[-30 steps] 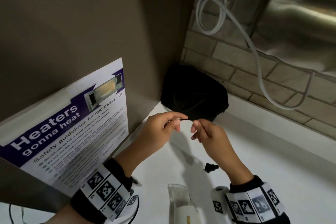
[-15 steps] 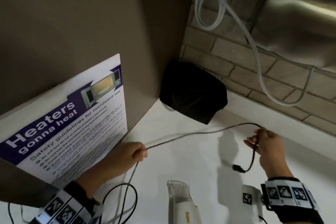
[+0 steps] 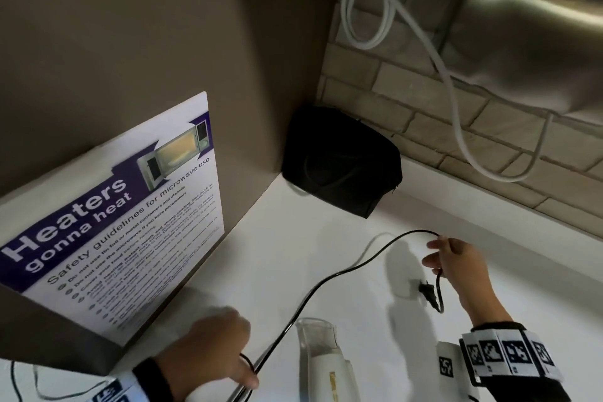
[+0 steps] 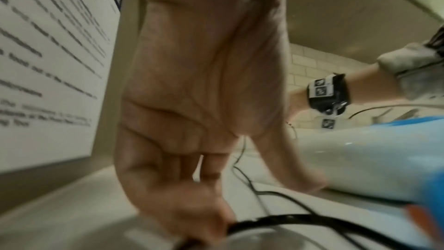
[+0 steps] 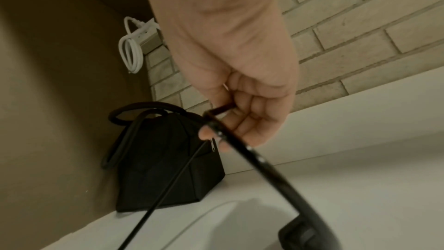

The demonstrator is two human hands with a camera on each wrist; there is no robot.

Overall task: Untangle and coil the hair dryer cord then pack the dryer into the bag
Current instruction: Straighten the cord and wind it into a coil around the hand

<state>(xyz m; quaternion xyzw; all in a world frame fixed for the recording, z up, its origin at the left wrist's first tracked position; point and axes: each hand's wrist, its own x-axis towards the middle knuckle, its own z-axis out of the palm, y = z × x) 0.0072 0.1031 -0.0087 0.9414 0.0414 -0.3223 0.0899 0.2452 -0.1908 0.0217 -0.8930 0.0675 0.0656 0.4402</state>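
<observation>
Head view shows the black cord [image 3: 329, 279] running slack across the white worktop [image 3: 375, 303] from the near edge toward the back wall, where it arches up into the right hand [image 3: 456, 259]. That hand pinches the cord near its end between thumb and curled fingers, held above the worktop; the short tail hangs in a loop below it, with the plug [image 3: 428, 291] dangling just over the surface. The right wrist view confirms the fingers [image 5: 242, 121] curled round the cord [image 5: 252, 153]. The left hand [image 3: 208, 346] sits low at the near edge, knuckles up, its fingers curled about a loop of cord; in the left wrist view the fingertips [image 4: 192, 216] close on the black strand [image 4: 288, 221], though blur hides the exact grip. The white hair dryer [image 3: 323, 359] lies at the near edge between the two hands, nozzle pointing toward the back. The black bag [image 3: 339, 160] stands in the far left corner, against the side panel and the brick wall. A microwave safety poster [image 3: 124, 222] leans along the left edge. Bare worktop lies between bag and dryer.
</observation>
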